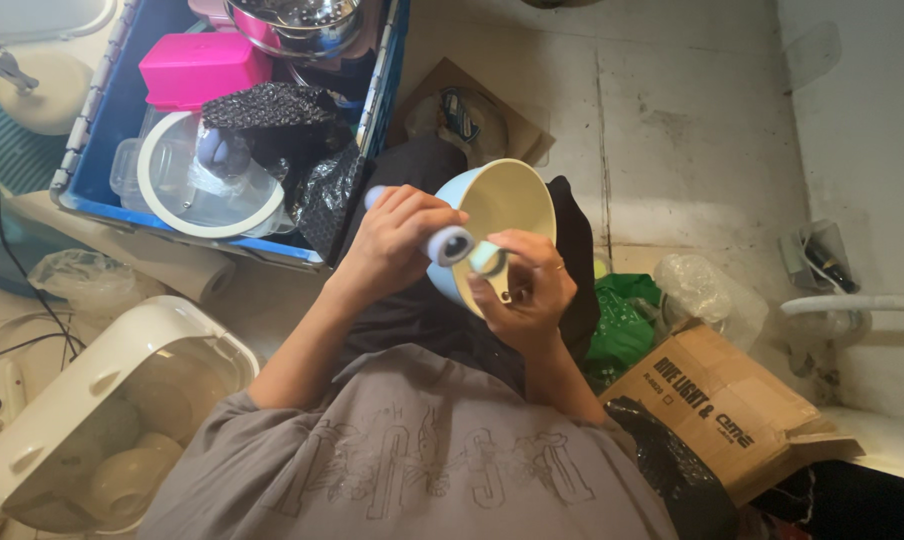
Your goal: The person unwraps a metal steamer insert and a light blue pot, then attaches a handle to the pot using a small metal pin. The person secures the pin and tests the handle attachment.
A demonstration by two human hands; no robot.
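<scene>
My left hand grips a short cylinder-shaped tool with a grey end and a pale blue handle, pressed against a bowl. The bowl is light blue outside and cream inside, tilted on its side above my lap. My right hand holds the bowl by its lower rim, with a small pale green piece pinched at the thumb. Both hands meet at the bowl's near edge.
A blue crate at upper left holds a pink box, a clear lidded container, a steel bowl and black bags. A white lidded appliance sits at lower left. A cardboard box and green bag lie on my right.
</scene>
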